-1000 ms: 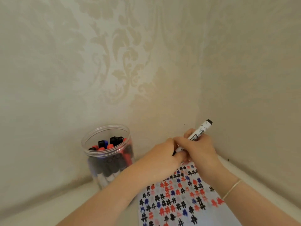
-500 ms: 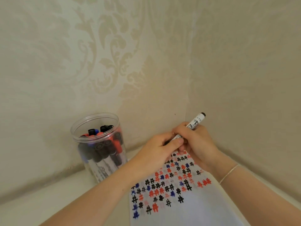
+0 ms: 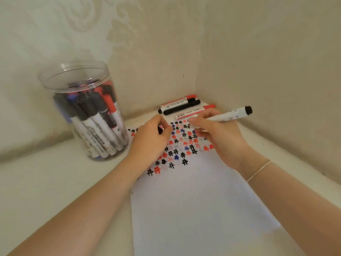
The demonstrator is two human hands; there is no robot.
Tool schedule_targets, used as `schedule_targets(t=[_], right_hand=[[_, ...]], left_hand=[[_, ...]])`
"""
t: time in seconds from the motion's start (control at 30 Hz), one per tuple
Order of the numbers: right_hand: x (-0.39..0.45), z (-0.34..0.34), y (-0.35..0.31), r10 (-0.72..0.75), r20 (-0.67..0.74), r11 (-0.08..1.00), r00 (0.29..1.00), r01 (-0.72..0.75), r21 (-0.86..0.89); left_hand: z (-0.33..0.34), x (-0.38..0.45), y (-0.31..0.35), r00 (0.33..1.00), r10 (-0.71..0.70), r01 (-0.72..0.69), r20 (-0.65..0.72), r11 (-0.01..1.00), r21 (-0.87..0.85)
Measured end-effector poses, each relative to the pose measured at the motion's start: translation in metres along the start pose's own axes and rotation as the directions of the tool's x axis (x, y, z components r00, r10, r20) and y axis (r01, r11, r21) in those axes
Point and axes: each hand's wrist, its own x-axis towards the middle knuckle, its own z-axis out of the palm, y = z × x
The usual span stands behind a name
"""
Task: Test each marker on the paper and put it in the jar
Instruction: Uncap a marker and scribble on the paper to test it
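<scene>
My right hand (image 3: 219, 135) grips a white marker (image 3: 230, 115) with a black end, its tip hidden low over the paper (image 3: 193, 200). My left hand (image 3: 151, 139) rests on the paper with fingers curled round a small dark cap (image 3: 160, 129). The sheet's upper part is filled with black, red and blue hash marks (image 3: 182, 145). A clear plastic jar (image 3: 84, 109) holding several markers stands upright to the left of my left hand. Several loose markers (image 3: 182, 106), red and black, lie in the corner just beyond both hands.
Two patterned cream walls meet in a corner (image 3: 201, 85) right behind the loose markers. The pale surface (image 3: 55, 182) extends left and forward of the jar. A thin bracelet (image 3: 258, 170) circles my right wrist.
My hands have parted: the left one has pulled the cap off and moved slightly left. The view tilted down, bringing the loose markers in the corner into sight.
</scene>
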Motion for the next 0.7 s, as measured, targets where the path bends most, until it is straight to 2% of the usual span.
schedule_targets(t=[0.03, 0.1, 0.17, 0.27, 0.43, 0.57, 0.7], right_hand=[[-0.003, 0.001, 0.006, 0.0, -0.026, 0.998, 1.0, -0.002, -0.056], [-0.007, 0.003, 0.015, 0.023, -0.051, 0.999, 0.998, -0.025, -0.047], [-0.009, 0.003, 0.021, 0.036, -0.038, 0.999, 0.999, -0.036, -0.007], [-0.006, 0.003, 0.025, 0.006, -0.003, 0.998, 1.0, -0.006, -0.061], [-0.001, 0.001, 0.028, 0.013, -0.148, 0.968, 0.989, -0.049, -0.245], [-0.003, 0.004, 0.032, -0.02, -0.101, 0.939, 0.995, -0.016, -0.344], [-0.005, 0.007, 0.029, -0.005, -0.053, 0.939, 0.999, -0.013, -0.345]], left_hand=[[0.003, -0.002, -0.002, 1.0, 0.015, -0.015, 0.008, 0.999, 0.036], [0.008, -0.004, -0.003, 0.998, 0.055, -0.059, 0.032, 0.992, 0.114], [0.009, -0.005, -0.005, 0.994, 0.089, -0.098, 0.059, 0.979, 0.177], [0.01, -0.004, -0.008, 0.985, 0.129, -0.154, 0.112, 0.958, 0.244], [0.011, -0.004, -0.011, 0.977, 0.161, -0.195, 0.137, 0.936, 0.293], [0.013, -0.003, -0.013, 0.978, 0.168, -0.2, 0.127, 0.93, 0.309], [0.014, -0.003, -0.015, 0.98, 0.165, -0.193, 0.112, 0.929, 0.316]])
